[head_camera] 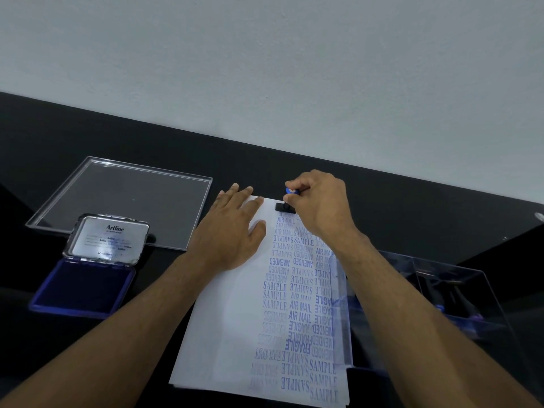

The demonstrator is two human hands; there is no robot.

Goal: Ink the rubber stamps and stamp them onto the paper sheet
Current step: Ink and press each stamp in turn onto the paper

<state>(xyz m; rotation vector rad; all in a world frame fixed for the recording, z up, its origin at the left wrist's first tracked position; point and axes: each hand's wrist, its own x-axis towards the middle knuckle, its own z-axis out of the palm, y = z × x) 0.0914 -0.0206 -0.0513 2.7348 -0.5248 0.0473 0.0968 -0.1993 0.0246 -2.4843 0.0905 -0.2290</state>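
Blue-knobbed stamp [287, 201] stands on the paper sheet's [235, 319] far edge, pinched by the right hand [319, 206]. Left hand [232, 231] presses the sheet, fingers [244, 198] straight.

Wall: plain pale grey wall [294, 60], unmarked, filling the upper half of the view.
Desk: black, glossy desk [382, 207], its far edge meeting the wall.
Light: soft and even, faint reflections on the desk.
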